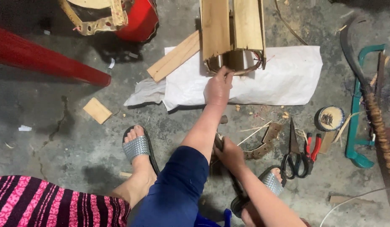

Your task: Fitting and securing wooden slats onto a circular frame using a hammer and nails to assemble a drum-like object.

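My left hand [219, 87], on a blue-sleeved arm, reaches forward and grips the lower rim of a round frame of upright bamboo slats [233, 31]. A thin hoop binds the slats at their base. The frame stands on a white sack [283, 77] spread on the concrete floor. Nearer to me, between my feet, my right hand [229, 154] is closed around the handle of a dark tool [219, 142]. The tool's working end is hidden by the hand and arm.
A wooden plank [174, 56] leans off the sack, with a small wood block [97, 110] to its left. A red pole [43, 59] and a red container [138, 19] lie at upper left. On the right are scissors [292, 155], red-handled pliers [313, 147], a round tin [329, 118], a teal saw frame [355, 109] and a curved blade [371, 101].
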